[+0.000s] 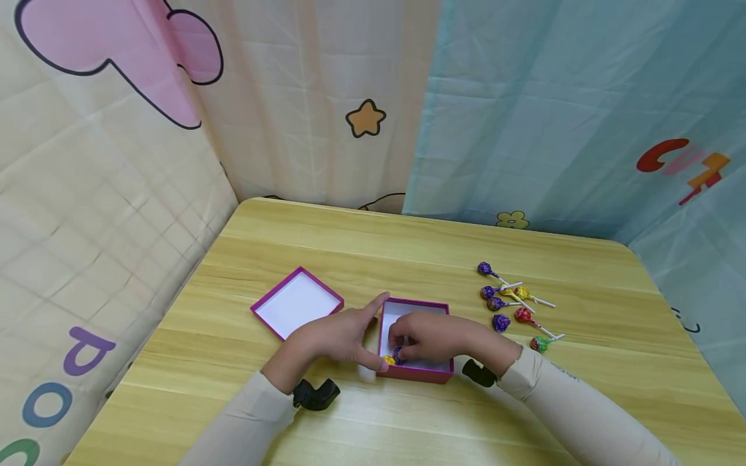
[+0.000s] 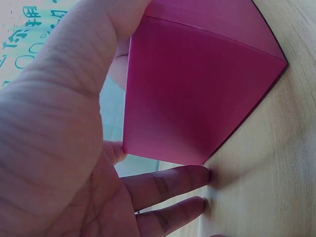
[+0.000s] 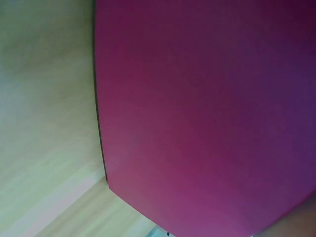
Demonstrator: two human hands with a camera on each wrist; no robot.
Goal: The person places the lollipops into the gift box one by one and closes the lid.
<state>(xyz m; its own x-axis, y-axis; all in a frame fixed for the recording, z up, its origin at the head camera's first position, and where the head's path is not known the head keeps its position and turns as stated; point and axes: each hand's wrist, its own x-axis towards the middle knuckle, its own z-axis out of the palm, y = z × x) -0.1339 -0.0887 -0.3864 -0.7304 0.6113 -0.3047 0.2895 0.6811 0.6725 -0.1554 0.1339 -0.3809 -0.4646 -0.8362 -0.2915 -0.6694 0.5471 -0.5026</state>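
Observation:
A magenta box (image 1: 421, 373) with a white inside stands near the front of the table. My left hand (image 1: 346, 333) holds its left side, thumb at the front corner and index finger at the back corner; the left wrist view shows other fingers stretched out beside the wall. Inside the box, my right hand (image 1: 428, 333) pinches a purple lollipop (image 1: 399, 355) near the front left corner, partly hidden by the fingers. Right beside it lies a yellow lollipop (image 1: 388, 360). The right wrist view is mostly filled by the box's outer wall (image 3: 197, 118).
The box's lid (image 1: 300, 304) lies inside up, left of the box. To the right are several loose lollipops, among them a red one (image 1: 523, 315), a green one (image 1: 539, 343) and a purple one (image 1: 500, 322). Printed curtains (image 1: 326, 77) border the wooden table (image 1: 373, 427).

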